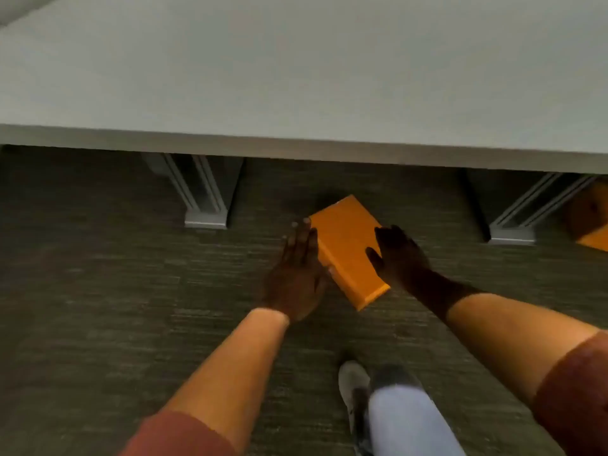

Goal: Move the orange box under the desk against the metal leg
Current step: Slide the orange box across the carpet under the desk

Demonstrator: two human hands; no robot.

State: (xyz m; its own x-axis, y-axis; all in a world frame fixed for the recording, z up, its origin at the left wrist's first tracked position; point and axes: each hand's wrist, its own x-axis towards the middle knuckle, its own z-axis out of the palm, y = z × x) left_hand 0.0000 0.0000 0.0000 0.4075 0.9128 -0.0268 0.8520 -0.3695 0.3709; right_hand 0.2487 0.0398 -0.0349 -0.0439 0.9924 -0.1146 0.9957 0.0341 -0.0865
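An orange box lies flat on the dark carpet just in front of the desk's front edge, turned at an angle. My left hand presses flat against its left long side, fingers straight. My right hand rests on its right side, fingers curled over the top edge. The box is held between both hands. A grey metal desk leg stands to the left of the box, a clear gap of carpet between them. The white desk top fills the upper half of the view.
A second metal leg stands at the right, with another orange box beside it at the frame's edge. My shoe and a light trouser leg are on the carpet below the box.
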